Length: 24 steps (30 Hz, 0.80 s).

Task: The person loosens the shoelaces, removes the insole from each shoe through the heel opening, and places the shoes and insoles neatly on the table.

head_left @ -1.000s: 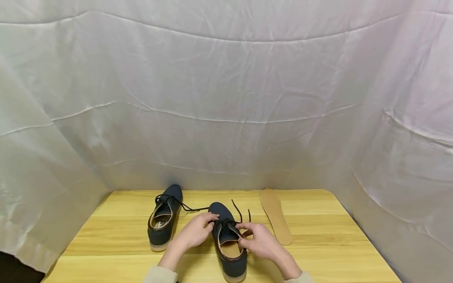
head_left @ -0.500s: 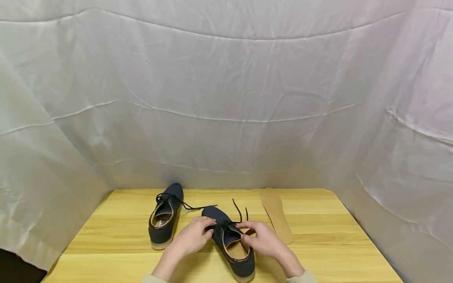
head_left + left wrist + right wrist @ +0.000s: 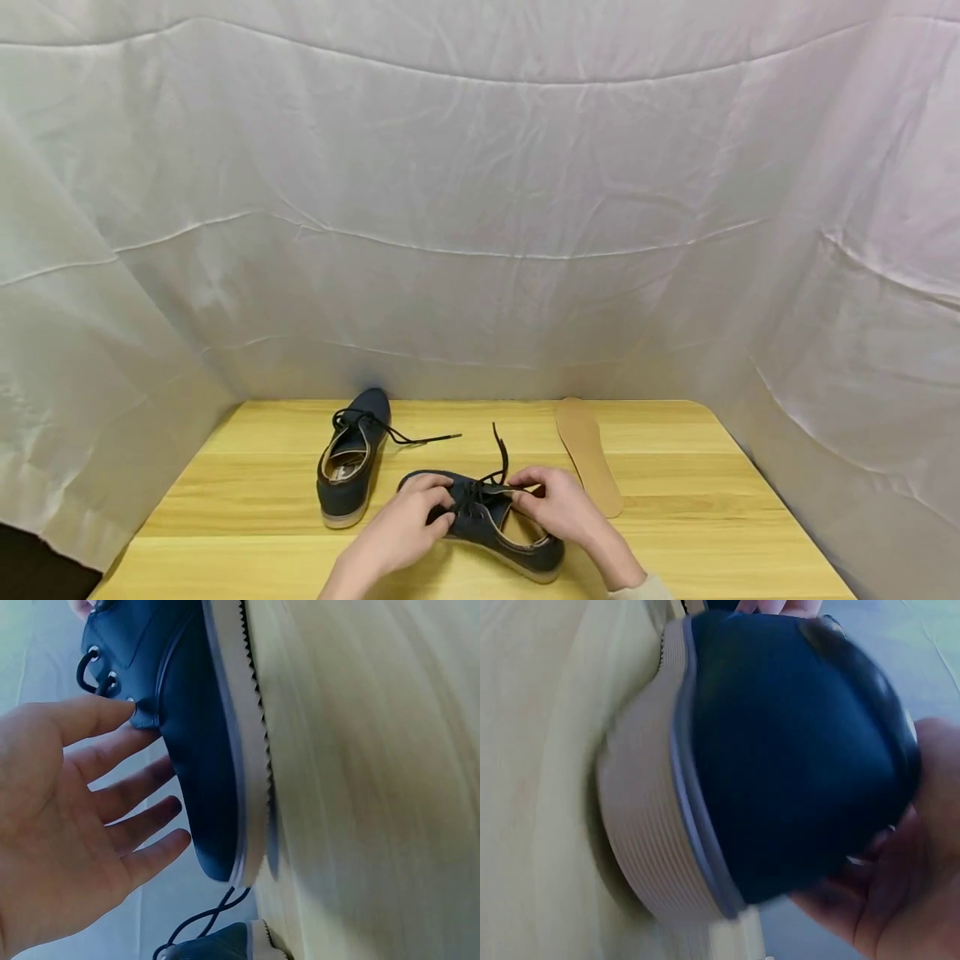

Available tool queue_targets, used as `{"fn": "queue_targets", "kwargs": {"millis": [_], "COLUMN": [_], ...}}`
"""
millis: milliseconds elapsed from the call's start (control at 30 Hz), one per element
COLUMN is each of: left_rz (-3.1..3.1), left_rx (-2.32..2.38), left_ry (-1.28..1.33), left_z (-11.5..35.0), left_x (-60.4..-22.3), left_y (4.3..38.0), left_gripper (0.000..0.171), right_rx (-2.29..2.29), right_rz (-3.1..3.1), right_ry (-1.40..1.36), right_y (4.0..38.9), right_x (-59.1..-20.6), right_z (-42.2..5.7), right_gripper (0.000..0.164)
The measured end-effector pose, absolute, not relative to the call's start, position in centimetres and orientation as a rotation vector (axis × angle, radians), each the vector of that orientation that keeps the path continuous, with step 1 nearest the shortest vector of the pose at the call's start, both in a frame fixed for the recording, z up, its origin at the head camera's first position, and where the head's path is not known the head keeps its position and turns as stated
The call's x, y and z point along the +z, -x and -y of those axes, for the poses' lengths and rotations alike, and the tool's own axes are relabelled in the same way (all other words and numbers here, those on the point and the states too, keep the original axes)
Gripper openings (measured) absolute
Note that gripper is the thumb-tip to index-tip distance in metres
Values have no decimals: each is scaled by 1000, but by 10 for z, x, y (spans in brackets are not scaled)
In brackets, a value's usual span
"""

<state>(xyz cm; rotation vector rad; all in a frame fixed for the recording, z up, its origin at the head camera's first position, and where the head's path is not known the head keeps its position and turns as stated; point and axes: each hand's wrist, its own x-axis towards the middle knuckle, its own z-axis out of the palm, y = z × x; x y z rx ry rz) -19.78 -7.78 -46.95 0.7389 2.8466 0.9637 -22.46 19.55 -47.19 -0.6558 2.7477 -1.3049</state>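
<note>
A dark navy lace-up shoe (image 3: 487, 535) with a pale sole stands on the table, toe to the left, heel to the right. My left hand (image 3: 405, 527) touches its front; in the left wrist view the thumb meets the eyelet edge and the fingers lie fairly straight beside the toe. With thumb and fingers my right hand (image 3: 561, 510) holds the shoe's opening on the far side. In the right wrist view the heel (image 3: 795, 757) covers part of that hand. A tan lining (image 3: 520, 530) shows inside the shoe. Black laces (image 3: 502, 454) trail beyond it.
The matching shoe (image 3: 343, 498) stands at the left, toe away, its lace (image 3: 423, 440) stretched toward the middle. A tan insole (image 3: 591, 458) lies flat at the right rear. Pale fabric (image 3: 480, 317) hangs behind and beside the wooden table (image 3: 225, 508).
The held shoe has turned counterclockwise, from toe pointing away to toe pointing left, its heel swinging right. My left hand has moved slightly toward me with the toe; my right hand stays near the opening.
</note>
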Motion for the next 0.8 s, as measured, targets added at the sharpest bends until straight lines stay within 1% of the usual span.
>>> {"fn": "queue_targets", "kwargs": {"millis": [67, 233, 433, 600, 800], "left_rz": [-2828, -2803, -2807, -2767, -2755], "left_rx": [950, 911, 921, 1019, 1037], "left_ry": [-750, -797, -837, -808, -776], "left_z": [78, 76, 74, 74, 78], "left_x": [-468, -466, -471, -473, -473], "left_y": [194, 189, 186, 190, 194], "left_gripper": [6, 8, 16, 15, 33], "right_rx": [-1332, -1351, -1284, -1346, -1509], "right_rz": [-2766, -2826, -2893, -2829, -2774], "right_ry": [628, 578, 611, 603, 613], "right_y": [224, 224, 221, 222, 219], "right_x": [-472, -474, -475, -471, -454], "right_z": [-195, -193, -194, -198, -202], "right_gripper": [12, 7, 8, 13, 16]}}
